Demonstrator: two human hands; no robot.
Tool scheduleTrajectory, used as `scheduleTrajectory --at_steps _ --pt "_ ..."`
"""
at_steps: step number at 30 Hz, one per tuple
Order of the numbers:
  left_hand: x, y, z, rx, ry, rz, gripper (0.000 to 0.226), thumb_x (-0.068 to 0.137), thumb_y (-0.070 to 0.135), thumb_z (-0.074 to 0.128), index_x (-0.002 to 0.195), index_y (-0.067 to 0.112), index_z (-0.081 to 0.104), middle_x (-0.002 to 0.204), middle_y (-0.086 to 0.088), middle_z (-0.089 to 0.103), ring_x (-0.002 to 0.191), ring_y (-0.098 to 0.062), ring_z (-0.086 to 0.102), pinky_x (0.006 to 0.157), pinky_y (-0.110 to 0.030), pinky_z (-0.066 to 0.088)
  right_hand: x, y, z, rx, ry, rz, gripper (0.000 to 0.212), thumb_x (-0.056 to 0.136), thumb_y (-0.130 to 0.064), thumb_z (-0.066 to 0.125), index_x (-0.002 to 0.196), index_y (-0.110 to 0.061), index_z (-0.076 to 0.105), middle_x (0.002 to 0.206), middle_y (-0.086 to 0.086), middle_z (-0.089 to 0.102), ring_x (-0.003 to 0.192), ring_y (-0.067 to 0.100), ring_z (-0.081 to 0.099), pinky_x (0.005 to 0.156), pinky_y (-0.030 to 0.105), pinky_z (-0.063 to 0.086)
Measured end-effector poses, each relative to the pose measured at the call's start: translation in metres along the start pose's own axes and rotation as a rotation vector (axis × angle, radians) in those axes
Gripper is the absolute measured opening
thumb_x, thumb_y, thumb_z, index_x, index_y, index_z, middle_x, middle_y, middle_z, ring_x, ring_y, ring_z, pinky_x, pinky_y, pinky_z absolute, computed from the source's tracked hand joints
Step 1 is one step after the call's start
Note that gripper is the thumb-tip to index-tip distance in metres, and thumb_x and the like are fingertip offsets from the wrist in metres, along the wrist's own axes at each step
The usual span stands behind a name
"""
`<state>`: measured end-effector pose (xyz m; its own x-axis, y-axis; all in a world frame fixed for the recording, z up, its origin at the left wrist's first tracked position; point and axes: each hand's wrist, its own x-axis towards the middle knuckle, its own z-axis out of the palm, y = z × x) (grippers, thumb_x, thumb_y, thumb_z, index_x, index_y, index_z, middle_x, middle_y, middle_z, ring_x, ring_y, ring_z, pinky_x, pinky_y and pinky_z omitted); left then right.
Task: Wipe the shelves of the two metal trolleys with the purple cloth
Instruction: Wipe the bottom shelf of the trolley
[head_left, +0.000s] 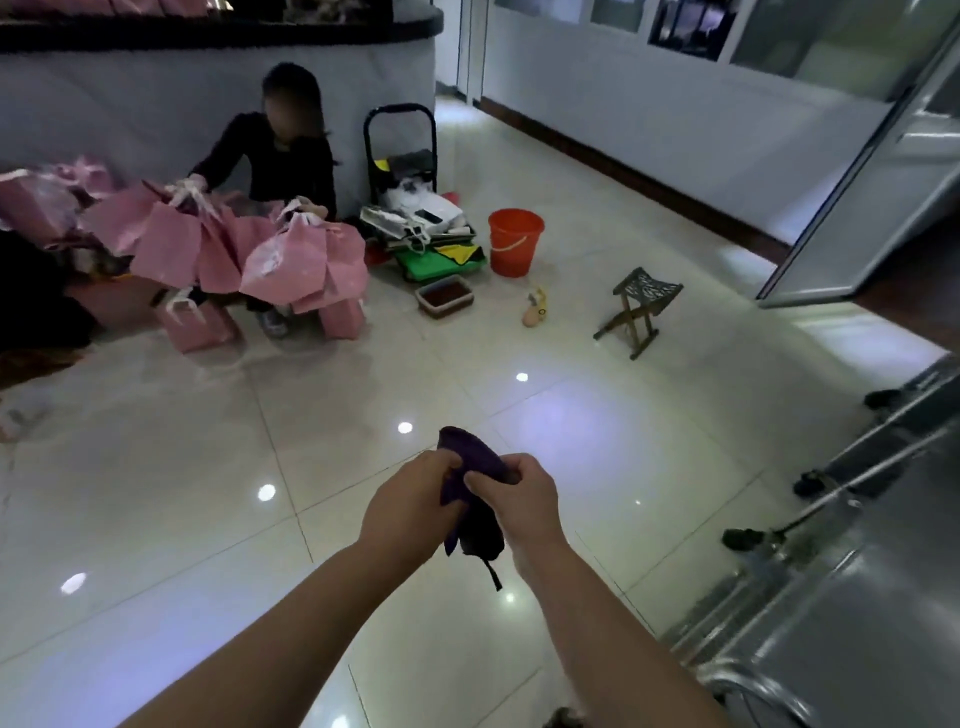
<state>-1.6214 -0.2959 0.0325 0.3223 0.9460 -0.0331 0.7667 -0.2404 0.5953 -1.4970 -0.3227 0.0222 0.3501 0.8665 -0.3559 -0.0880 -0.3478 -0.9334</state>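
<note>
At lower centre both hands, left hand and right hand, grip the bunched purple cloth, seemingly soft, light, limp; best held bunched.

Bunched purple cloth dangles midair; shiny metal trolley stands at far right.

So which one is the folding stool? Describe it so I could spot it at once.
Find the orange bucket on the tiled floor, next to the loaded cart. To its right, standing apart from everything, is the stool. It alone has crossed legs and a dark patterned seat.
</note>
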Motion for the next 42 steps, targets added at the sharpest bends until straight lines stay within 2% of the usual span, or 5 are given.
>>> scheduleTrajectory --at_steps 8,14,20,25,42 --pt "0.173 0.005 0.037 -0.028 -0.17 0.237 0.03 0.085 0.023 0.062 0.113 0.03 0.056 0.102 0.021 0.053 0.099 -0.002 0.055 0.077 -0.019 0.043 0.122 -0.034 -0.037 0.001 0.258 0.026 0.02 0.077 -0.007 0.071 0.093 -0.013 0.06 0.088 0.003 0.067 0.066 0.008 0.065 0.053 0.019 0.051" --pt "0.309 0.028 0.052 0.007 -0.356 0.465 0.026 0.09 0.02 0.059 0.115 0.029 0.057 0.107 0.019 0.054 0.098 0.0 0.052 0.077 -0.015 0.036 0.204 -0.067 -0.063 0.095 0.543 0.107 0.024 0.076 -0.007 0.072 0.096 -0.012 0.059 0.094 0.009 0.066 0.075 0.032 0.068 0.057 0.051 0.056" --pt "0.397 0.086 0.096 -0.022 -0.526 0.602 0.021 0.088 0.019 0.061 0.1 0.035 0.055 0.091 0.019 0.055 0.085 -0.004 0.054 0.066 -0.012 0.035 0.241 -0.075 -0.109 0.184 0.806 0.15 0.024 0.077 -0.003 0.072 0.096 -0.011 0.06 0.092 0.005 0.066 0.068 0.013 0.064 0.047 0.022 0.05" --pt "0.425 0.156 0.156 -0.017 -0.707 0.755 0.025 0.087 0.022 0.061 0.111 0.03 0.057 0.096 0.019 0.056 0.09 -0.003 0.056 0.076 -0.019 0.043 0.264 -0.06 -0.168 0.228 0.999 0.234 0.026 0.071 -0.01 0.076 0.093 -0.015 0.062 0.091 0.006 0.069 0.08 0.028 0.068 0.057 0.032 0.052" --pt "0.536 0.393 0.343 0.293 -0.805 1.438 0.052 0.082 0.021 0.059 0.132 0.027 0.05 0.125 0.011 0.055 0.119 -0.014 0.046 0.095 -0.026 0.033 0.382 -0.07 -0.395 0.167 1.117 0.28 0.027 0.063 -0.012 0.069 0.085 -0.024 0.06 0.084 0.0 0.067 0.078 0.022 0.066 0.07 0.042 0.055"
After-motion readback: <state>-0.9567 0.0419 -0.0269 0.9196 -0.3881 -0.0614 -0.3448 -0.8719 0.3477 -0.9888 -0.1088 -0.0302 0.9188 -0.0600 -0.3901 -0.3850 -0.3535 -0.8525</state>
